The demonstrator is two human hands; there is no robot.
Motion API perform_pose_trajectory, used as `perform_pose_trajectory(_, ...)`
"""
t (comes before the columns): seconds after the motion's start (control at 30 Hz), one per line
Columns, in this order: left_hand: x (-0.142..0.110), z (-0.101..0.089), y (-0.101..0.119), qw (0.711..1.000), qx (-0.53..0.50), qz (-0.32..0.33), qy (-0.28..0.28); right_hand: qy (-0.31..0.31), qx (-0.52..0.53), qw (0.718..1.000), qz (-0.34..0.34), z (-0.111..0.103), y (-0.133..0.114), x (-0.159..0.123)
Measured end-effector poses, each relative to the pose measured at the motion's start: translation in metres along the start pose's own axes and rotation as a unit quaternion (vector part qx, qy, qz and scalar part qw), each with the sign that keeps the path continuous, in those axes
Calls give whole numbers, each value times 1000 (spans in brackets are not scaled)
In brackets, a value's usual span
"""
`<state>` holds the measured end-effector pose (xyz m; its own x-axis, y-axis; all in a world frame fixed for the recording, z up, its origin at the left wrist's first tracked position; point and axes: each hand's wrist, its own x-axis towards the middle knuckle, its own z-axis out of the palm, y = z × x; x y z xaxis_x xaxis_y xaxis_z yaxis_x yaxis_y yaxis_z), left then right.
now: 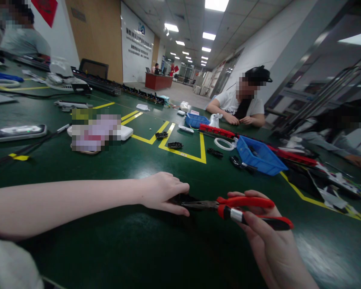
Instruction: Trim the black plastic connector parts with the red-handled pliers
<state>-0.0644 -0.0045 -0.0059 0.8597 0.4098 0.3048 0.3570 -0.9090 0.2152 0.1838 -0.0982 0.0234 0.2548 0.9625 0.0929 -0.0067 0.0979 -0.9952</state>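
My left hand (165, 192) is closed on a small black part (183, 198), its thumb and fingers pinching it from the left. In my right hand (267, 237) is a pair of long-nose pliers (222, 206) with red and black handles. The plier jaws point left and reach the black part; whether they grip it I cannot tell. Beyond my hands, similar-looking black parts lie on the green table, one (175, 145) inside a yellow tape outline and another (215, 152) just right of it.
A blue bin (260, 155) with dark pieces in it stands to the right, beside a white ring (224, 144). Long red strips (219, 130) lie behind. To the left are a blurred-out phone (93, 134) and a white case (124, 133). Another person (239, 100) sits across the table (132, 249).
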Motion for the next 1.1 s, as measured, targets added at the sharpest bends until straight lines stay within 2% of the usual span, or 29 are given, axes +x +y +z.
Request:
perform_pose_trajectory(0.33,1,-1,2,1000,16,-9,-8,-8,33,999,-4,12,-10,-10)
perform_pose_trajectory(0.6,1,-1,2,1000,20,-13,-11,-48,35,998,-1,2,-8,-5)
perform_pose_trajectory(0.87,2,-3,1,999,10,-14,-31,-36,47,998,18,3,-9,-3)
perform_pose_trajectory(1.1,2,-3,1,999,11,-21,-39,-50,32,998,-4,0,-8,-6)
